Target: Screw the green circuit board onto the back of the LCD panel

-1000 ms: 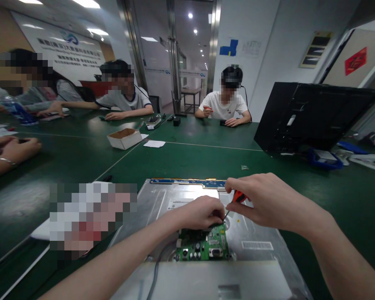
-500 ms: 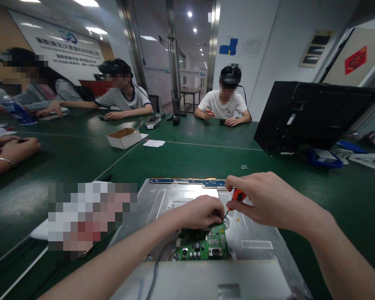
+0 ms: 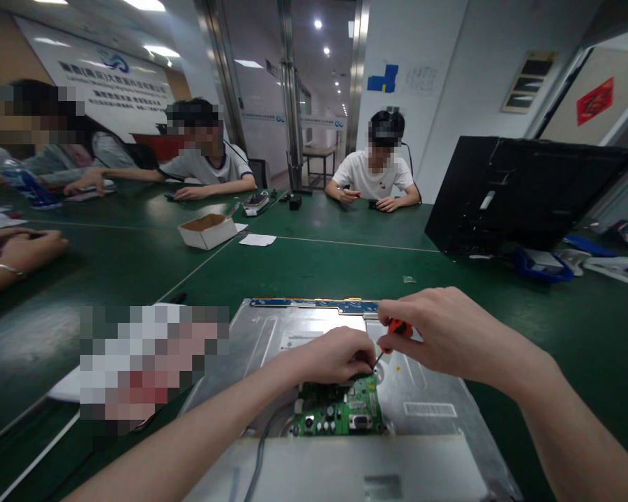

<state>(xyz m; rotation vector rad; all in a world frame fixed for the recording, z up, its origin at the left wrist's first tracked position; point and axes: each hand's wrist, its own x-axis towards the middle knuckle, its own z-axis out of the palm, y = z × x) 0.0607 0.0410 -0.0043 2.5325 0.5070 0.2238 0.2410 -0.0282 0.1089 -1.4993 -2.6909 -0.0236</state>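
My right hand (image 3: 429, 328) grips the orange-and-black handle of a screwdriver (image 3: 399, 328). Its thin shaft slants down to the upper right corner of a green circuit board (image 3: 340, 408). Close to the shaft's tip, my left hand (image 3: 345, 352) has its fingers curled and pressed together over the board's far edge; what they hold, if anything, is hidden. The board lies on a silver metal panel (image 3: 429, 390), which has a blue strip board (image 3: 303, 305) along its far edge. A grey cable (image 3: 262, 453) runs beside the green board toward me.
A black monitor (image 3: 518, 195) stands at the right, near a blue tray (image 3: 544, 265). Ahead to the left is an open white box (image 3: 206, 233) beside paper (image 3: 257, 240). A small clear bag (image 3: 409, 279) lies beyond the panel. Several people sit around the green table (image 3: 335, 268).
The screwdriver handle has turned slightly in my right hand, while both hands stay in nearly the same place. Across the table, a person's hand with a red object has dropped slightly.
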